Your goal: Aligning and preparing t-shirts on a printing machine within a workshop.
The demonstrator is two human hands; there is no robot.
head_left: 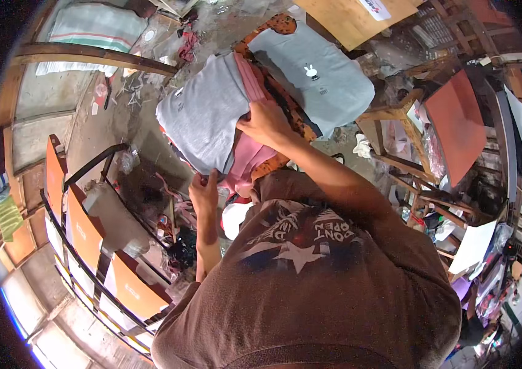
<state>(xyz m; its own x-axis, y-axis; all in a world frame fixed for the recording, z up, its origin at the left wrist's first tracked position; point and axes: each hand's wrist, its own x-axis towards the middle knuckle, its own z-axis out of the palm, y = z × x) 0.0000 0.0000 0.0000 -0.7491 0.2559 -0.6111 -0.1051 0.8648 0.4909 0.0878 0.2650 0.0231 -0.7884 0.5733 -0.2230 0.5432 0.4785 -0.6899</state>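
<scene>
We have the grey cloth spread over pink cloth, just left of the rabbit-print cloth, with orange-and-black patterned fabric showing below. Our left hand pinches its near edge; our right hand grasps its right edge. If our hands pull unevenly, we could skew the grey layer or ruck it into creases. Because the pink cloth lies directly beneath, too deep a grip could drag it along. A slack left pinch could let the near corner slip and fold under.
</scene>
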